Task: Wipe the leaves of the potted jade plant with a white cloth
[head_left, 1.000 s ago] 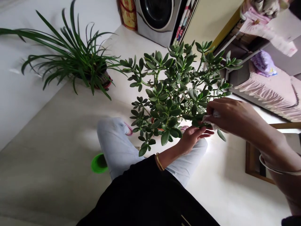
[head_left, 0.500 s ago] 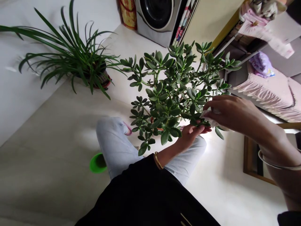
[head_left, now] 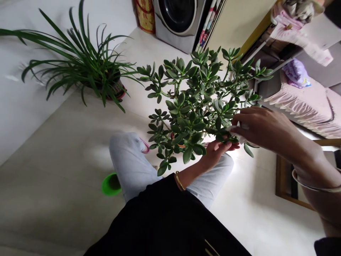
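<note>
A bushy jade plant (head_left: 191, 106) with thick, dark green leaves stands in front of me; its pot is mostly hidden under the foliage. My left hand (head_left: 217, 151), with a gold bangle at the wrist, is closed on a leafy stem at the plant's lower right. Just above it, my right hand (head_left: 255, 124) pinches a crumpled white tissue (head_left: 239, 133) against the leaves of that same stem. One leaf (head_left: 248, 150) sticks out below the tissue. The right fingertips are partly hidden by the hand itself.
A long-leaved potted plant (head_left: 106, 83) stands by the wall at left. A green bowl (head_left: 110, 185) with dark contents sits beside my knee (head_left: 122, 149). A washing machine (head_left: 176, 33) is at the back, a sofa (head_left: 306, 99) at right, and a wooden frame (head_left: 281, 177) below it.
Almost nothing differs. My right hand and the tissue have shifted very slightly at the same stem, while my left hand keeps its place.
</note>
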A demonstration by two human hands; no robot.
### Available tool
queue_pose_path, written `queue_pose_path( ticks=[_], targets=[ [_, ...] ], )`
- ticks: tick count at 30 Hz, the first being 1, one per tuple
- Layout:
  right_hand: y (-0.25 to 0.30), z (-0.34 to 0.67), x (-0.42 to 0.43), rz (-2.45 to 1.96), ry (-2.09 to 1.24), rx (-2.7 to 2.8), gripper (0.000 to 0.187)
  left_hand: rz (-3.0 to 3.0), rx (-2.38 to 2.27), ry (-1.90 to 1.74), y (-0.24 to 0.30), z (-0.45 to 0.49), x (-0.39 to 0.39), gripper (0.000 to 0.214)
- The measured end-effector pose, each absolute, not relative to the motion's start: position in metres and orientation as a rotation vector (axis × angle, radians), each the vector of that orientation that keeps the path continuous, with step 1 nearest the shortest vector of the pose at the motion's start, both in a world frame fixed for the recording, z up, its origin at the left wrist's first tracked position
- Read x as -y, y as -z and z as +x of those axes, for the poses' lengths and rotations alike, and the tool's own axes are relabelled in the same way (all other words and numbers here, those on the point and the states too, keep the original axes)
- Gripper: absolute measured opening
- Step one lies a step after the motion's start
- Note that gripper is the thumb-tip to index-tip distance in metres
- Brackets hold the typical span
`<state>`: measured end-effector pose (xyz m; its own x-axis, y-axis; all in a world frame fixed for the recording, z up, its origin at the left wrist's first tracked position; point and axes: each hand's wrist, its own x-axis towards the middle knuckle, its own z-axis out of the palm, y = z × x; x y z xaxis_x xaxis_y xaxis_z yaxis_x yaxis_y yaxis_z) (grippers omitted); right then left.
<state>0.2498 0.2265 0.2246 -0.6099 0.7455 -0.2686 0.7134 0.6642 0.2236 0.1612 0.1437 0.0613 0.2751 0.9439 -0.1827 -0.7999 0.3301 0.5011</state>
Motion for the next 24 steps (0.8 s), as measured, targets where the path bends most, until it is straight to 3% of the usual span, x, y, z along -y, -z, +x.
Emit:
queue_pose_path(
  ticks=[3,9,15,24],
  targets=[
    [-0.231,0.256,-0.23,1.257,-0.175,-2.643,0.032,0.307,-0.473,-1.212,-0.061,0.161,-0.143,0.037],
    [-0.235,0.258,-0.237,1.322,0.071,-2.655,0.036,0.325,-0.454,-1.201,-0.056,0.163,-0.142,0.041],
    [-0.231,0.254,-0.244,1.281,0.45,-2.468,0.022,0.345,-0.488,-1.221,-0.058,0.162,-0.141,0.031],
    [-0.222,0.249,-0.248,1.125,0.274,-2.428,0.011,0.388,-0.509,-1.199,-0.064,0.159,-0.142,0.037]
  ],
)
